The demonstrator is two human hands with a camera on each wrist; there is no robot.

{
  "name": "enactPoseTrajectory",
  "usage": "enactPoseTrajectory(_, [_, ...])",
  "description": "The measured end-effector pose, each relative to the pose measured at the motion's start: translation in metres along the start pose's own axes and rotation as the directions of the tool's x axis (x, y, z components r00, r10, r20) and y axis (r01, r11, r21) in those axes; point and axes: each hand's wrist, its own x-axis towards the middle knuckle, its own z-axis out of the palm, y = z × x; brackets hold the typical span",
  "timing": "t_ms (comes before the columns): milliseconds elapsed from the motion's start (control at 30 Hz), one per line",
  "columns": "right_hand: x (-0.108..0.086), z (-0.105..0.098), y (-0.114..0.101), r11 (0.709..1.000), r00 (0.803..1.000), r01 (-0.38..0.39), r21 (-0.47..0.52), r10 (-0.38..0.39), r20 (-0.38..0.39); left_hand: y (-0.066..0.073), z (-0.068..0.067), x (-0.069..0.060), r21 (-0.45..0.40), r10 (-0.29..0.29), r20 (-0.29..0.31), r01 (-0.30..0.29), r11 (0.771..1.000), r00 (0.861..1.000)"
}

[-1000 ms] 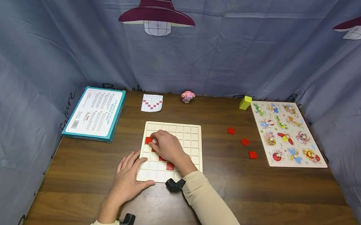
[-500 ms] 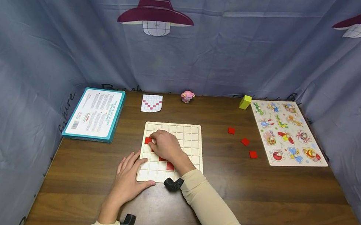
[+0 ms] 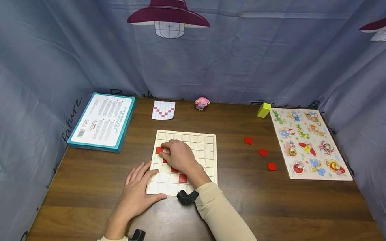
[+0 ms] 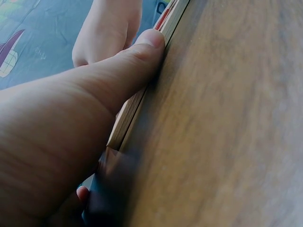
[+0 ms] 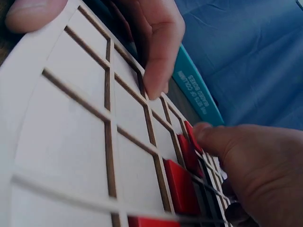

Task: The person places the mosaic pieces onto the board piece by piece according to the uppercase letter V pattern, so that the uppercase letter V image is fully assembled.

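Observation:
A pale wooden grid board (image 3: 208, 140) lies on the table, with red square tiles stepping diagonally down from its left column. My right hand (image 3: 181, 159) reaches over the board, thumb and fingers curled at the uppermost red tile (image 3: 159, 150). In the right wrist view the thumb touches this tile (image 5: 191, 135), which looks slightly tilted; the fingertips are mostly hidden. Another red tile (image 3: 183, 178) sits lower in the grid. At the board's near left corner rests my left hand (image 3: 136, 191), its fingers fairly straight along the left edge and its thumb (image 4: 147, 45) against the front edge.
Loose red tiles (image 3: 262, 152) lie right of the board. Behind it are a paper with a V-shaped grid pattern (image 3: 163, 110) and a pink figurine (image 3: 201, 103). A teal-edged box (image 3: 101, 122) lies left; a yellow-green block (image 3: 263, 110) and an insect puzzle (image 3: 311, 146) stand right.

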Motion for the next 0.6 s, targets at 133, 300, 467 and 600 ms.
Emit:
enactPoseTrajectory(133, [-0.014,-0.008,0.016,0.995,0.998,-0.003,0.101,0.01,-0.066,0.002,0.001,0.002,-0.002,0.001,-0.002,-0.001,1.0,1.0])
enactPoseTrajectory(300, [-0.05,-0.022,0.058,0.964,0.969,0.004,0.264,0.061,-0.238,0.002,0.004,0.002,-0.01,-0.007,0.005,0.007,1.0,1.0])
enactPoseTrajectory(467, [-0.094,-0.041,0.109,0.945,0.907,-0.026,0.326,0.16,-0.389,0.0,0.005,0.0,-0.012,-0.005,-0.011,0.005,1.0,1.0])
enactPoseTrajectory(600, [-0.13,-0.054,0.147,0.941,0.822,-0.074,0.33,0.245,-0.514,-0.002,0.003,0.0,-0.008,0.001,-0.026,-0.002,1.0,1.0])
